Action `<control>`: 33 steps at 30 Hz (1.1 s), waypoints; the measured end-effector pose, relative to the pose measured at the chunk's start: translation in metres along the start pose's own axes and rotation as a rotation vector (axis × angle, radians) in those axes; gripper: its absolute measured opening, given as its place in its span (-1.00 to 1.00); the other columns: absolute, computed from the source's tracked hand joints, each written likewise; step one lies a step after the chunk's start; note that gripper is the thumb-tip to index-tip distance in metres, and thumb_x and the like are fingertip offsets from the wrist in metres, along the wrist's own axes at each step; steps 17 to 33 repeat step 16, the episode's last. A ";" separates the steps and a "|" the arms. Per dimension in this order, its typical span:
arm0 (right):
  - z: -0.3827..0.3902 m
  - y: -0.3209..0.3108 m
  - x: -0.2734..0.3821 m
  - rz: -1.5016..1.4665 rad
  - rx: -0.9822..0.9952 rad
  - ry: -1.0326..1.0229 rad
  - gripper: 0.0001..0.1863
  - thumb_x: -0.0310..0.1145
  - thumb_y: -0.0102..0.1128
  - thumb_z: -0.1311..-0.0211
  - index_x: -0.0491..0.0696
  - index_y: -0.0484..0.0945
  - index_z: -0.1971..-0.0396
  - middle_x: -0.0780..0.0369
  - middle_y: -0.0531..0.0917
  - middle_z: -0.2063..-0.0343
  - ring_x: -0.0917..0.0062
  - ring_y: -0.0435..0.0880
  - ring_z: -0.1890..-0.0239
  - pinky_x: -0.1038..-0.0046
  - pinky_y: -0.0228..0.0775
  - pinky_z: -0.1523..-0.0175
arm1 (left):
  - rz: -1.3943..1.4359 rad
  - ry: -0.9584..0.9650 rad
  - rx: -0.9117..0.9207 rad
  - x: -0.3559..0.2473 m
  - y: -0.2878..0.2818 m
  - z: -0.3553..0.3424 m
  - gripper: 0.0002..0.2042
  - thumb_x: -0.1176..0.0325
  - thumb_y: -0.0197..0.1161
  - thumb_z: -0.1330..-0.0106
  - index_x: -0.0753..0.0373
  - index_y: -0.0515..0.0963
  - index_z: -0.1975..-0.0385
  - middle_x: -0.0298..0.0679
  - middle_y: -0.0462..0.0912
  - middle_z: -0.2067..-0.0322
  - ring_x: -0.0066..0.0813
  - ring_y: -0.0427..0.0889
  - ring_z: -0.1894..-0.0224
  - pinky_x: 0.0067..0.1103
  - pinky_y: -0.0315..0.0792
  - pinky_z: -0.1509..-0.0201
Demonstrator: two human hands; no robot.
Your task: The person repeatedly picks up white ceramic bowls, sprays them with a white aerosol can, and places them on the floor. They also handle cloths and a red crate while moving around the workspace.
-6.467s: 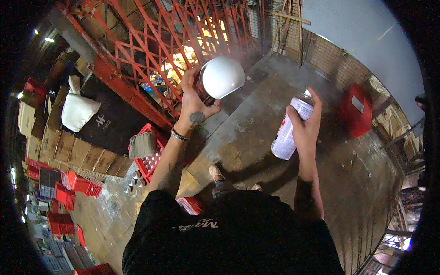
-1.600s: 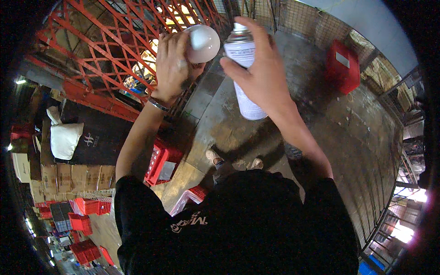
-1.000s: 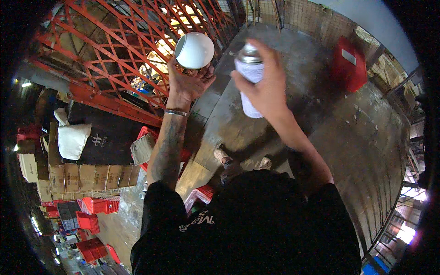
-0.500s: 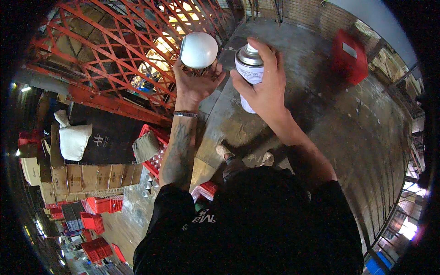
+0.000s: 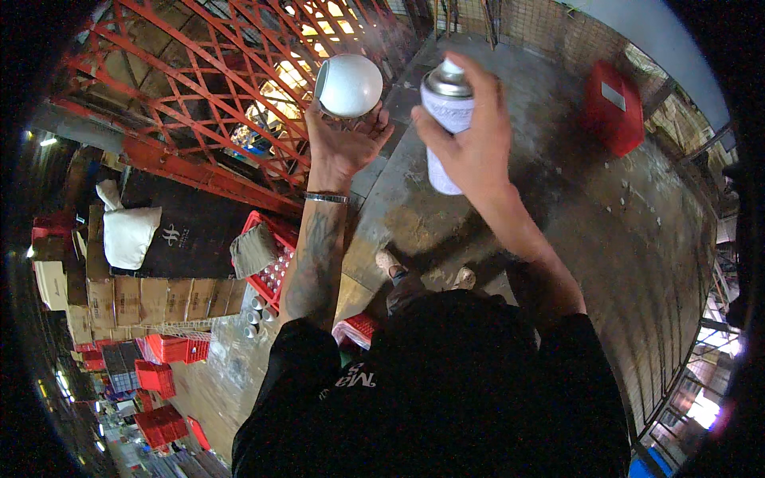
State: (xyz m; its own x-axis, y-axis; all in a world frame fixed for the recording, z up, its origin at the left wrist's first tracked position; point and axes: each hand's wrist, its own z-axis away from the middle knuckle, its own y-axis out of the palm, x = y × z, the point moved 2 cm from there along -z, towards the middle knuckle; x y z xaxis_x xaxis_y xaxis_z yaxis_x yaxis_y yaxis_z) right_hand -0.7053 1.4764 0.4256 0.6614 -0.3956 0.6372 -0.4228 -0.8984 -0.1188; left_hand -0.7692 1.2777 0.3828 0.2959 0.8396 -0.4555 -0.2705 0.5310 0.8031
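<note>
My left hand holds up a glossy white round vessel with its thumb and fingers at the underside. The vessel's open rim faces left, showing a dark inside. To the right, my right hand is wrapped round a white spray can with a silver top. Its index finger rests on the white nozzle, which stands a short way from the vessel. A faint haze hangs above and between them.
Behind the vessel stands a red folding lattice gate. Cardboard boxes, a red crate and several small round items sit at the left. A red box stands on the concrete floor at the right.
The vessel has turned a little, so more of its opening shows at the left. My right hand and the spray can have shifted slightly right, away from it. Haze now shows near the vessel.
</note>
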 end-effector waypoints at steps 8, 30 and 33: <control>0.035 0.005 0.020 -0.083 0.412 0.048 -0.31 -0.35 0.47 0.07 0.18 0.44 -0.17 0.06 0.52 0.03 0.15 0.62 0.02 0.25 0.51 -0.05 | -0.078 0.012 0.092 -0.003 0.002 -0.002 -0.19 -0.27 0.15 -0.11 0.23 0.33 -0.25 -0.03 0.36 -0.14 -0.08 0.46 -0.09 -0.07 0.26 -0.27; -0.021 -0.003 0.009 0.056 0.211 -0.020 -0.32 -0.33 0.44 0.00 0.15 0.41 -0.21 0.10 0.54 0.00 0.18 0.63 -0.02 0.20 0.50 -0.07 | -0.198 0.055 0.015 0.000 0.010 0.005 -0.23 -0.29 0.10 -0.16 0.18 0.39 -0.23 -0.04 0.46 -0.13 -0.06 0.46 -0.13 -0.12 0.23 -0.34; -0.021 -0.003 0.009 0.056 0.211 -0.020 -0.32 -0.33 0.44 0.00 0.15 0.41 -0.21 0.10 0.54 0.00 0.18 0.63 -0.02 0.20 0.50 -0.07 | -0.198 0.055 0.015 0.000 0.010 0.005 -0.23 -0.29 0.10 -0.16 0.18 0.39 -0.23 -0.04 0.46 -0.13 -0.06 0.46 -0.13 -0.12 0.23 -0.34</control>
